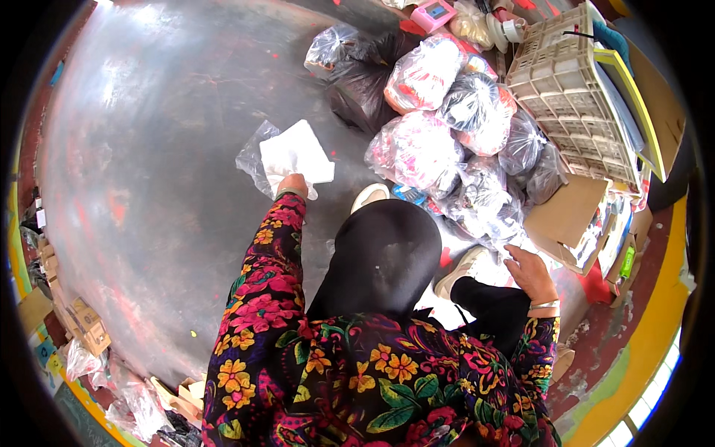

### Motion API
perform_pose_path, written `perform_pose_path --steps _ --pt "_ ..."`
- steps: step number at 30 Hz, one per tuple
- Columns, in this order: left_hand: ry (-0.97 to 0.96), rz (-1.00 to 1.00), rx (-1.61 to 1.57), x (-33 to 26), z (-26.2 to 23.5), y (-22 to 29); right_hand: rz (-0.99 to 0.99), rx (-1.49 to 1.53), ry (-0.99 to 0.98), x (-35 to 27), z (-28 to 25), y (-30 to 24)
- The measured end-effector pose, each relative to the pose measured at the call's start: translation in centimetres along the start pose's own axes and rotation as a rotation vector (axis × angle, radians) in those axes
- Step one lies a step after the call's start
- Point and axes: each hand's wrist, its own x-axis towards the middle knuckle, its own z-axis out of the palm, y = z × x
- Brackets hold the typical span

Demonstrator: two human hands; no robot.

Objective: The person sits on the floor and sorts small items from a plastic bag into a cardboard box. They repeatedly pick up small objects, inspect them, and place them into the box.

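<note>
One white sheet (304,149), gripped in left hand (292,183), ten o'clock.
Right hand (532,273), loosely spread, near plastic bags (484,195), between three and four.

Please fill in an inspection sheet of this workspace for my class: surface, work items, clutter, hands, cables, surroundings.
Surface: grey floor with scattered red marks.
Work items: white sheet, overlapping clear plastic.
Clutter: filled plastic bags in a pile.
Hands: left hand holds the white sheet; right hand is near the bags, loosely open.
Cables: nothing seen for certain.
Surroundings: beige crate beyond the bags; brown box at far left.
</note>
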Motion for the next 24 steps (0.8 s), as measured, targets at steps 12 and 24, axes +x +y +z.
perform_pose_path --steps 12,24 --pt "0.27 -0.099 -0.325 -3.8 -3.5 -3.0 -0.063 0.011 0.069 -1.4 0.2 1.6" --pt "0.403 0.073 -0.468 -4.9 -5.5 -4.4 -0.2 -0.036 0.181 -2.7 0.5 3.0"
